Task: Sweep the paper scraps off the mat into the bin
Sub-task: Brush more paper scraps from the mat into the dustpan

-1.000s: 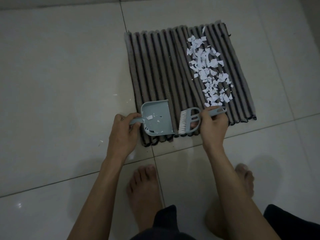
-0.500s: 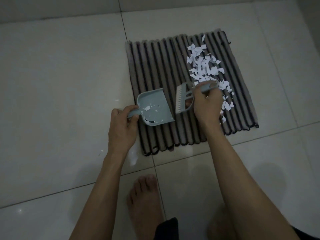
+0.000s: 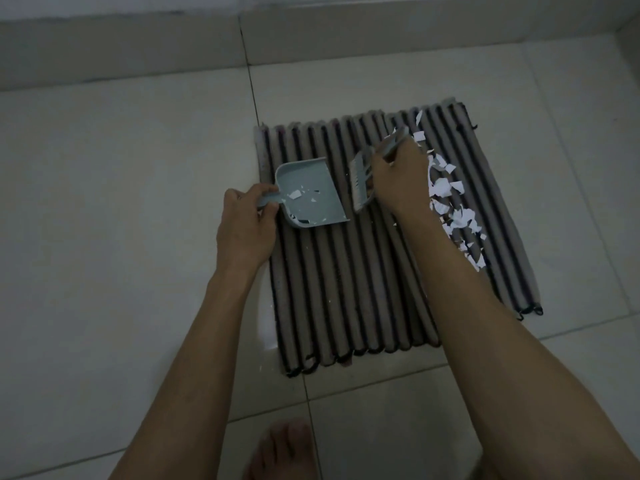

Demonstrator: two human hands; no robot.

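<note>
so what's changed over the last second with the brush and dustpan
Both hands carried their tools from the mat's near edge toward its far side. The right hand took the brush up beside the top of the paper scraps; the left hand brought the dustpan along, just left of the brush. Neither grip changed. The scraps in the pan and the pile on the mat look much the same.

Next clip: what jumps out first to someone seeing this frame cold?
The white paper scraps strewn down the right side of the striped mat stand out most against the dim floor. Just left of them, the right hand grips a small brush, bristles facing the dustpan that the left hand holds by its handle. A few scraps already lie in the pan.
</note>
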